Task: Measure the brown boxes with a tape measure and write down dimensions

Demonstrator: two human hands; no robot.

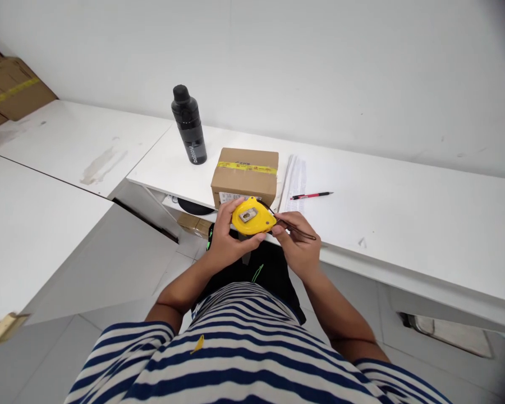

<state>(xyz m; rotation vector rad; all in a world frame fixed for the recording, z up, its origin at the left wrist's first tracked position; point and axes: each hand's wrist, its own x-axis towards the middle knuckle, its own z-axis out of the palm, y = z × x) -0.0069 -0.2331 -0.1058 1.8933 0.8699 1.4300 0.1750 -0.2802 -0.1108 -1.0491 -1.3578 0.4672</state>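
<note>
A yellow tape measure (252, 217) with a metal clip is held in front of the body, over the desk's front edge. My left hand (229, 238) closes around its left side, with the thumb along the lower edge. My right hand (297, 244) pinches at the tape's right tip, where the small end piece is mostly hidden by the fingers. A dark brown wrist cord (298, 230) loops from the tape measure across the right fingers. Just beyond the hands sits a taped cardboard box (246, 177), with a white label on its front.
On the white desk (425, 224) a black bottle (190, 126) stands left of the box. Right of it are papers (294, 177) and a red-and-black pen (311, 195). Cardboard boxes (17, 90) are stacked at far left. The wall (320, 67) rises behind.
</note>
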